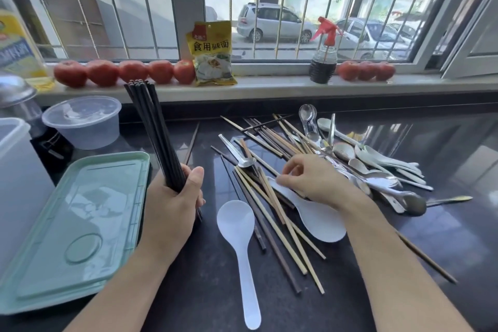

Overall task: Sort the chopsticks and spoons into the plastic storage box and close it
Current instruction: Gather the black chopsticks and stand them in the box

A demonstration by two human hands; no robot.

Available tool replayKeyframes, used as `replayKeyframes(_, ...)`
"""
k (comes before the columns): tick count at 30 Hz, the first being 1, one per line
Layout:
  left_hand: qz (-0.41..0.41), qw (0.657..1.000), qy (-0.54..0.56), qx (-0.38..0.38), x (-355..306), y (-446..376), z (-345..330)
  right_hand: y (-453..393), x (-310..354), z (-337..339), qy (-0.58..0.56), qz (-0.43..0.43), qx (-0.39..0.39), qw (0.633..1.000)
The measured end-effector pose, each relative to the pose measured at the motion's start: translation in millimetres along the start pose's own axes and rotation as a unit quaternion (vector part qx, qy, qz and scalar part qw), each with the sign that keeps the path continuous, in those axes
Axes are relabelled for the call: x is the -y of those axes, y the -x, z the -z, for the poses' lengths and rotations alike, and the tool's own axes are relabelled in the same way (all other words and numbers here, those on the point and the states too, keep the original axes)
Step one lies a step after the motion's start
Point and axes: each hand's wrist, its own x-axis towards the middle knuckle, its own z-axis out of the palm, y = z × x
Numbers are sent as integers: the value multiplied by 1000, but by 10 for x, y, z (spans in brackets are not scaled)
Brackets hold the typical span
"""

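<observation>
Clearly the left hand (pixel 175 197) is collecting: its fingers wrap the dark chopstick bundle (pixel 153 132) upright, ends levelled, while the right hand (pixel 310 178), fingertips pinched together, picks among loose chopsticks (pixel 275 213) just beneath them; the green box lid (pixel 80 224) lies beside the left knuckles

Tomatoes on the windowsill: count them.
8. Five tomatoes sit in a row left of the yellow packet; three tomatoes are bunched right of the spray bottle. Others may hide behind these.
</observation>
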Motion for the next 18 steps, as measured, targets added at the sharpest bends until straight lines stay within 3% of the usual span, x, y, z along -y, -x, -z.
replayKeyframes(2,4,1000,-2,1,27,-2,3,-38,-3,-103,45,-1,19,999)
replayKeyframes(10,13,1000,12,-2,44,-10,15,-80,-257,164,89,-70,-188,976)
replayKeyframes(12,14,1000,18,-2,44,-28,15,-54,-252,187,107,-72,-170,977)
replayKeyframes(16,20,999,35,-7,58,-53,17,-54,-171,65,113,-42,-37,992)
replayKeyframes(18,20,999,37,-7,59,-47,9,-71,-137,59,95,-33,-40,994)
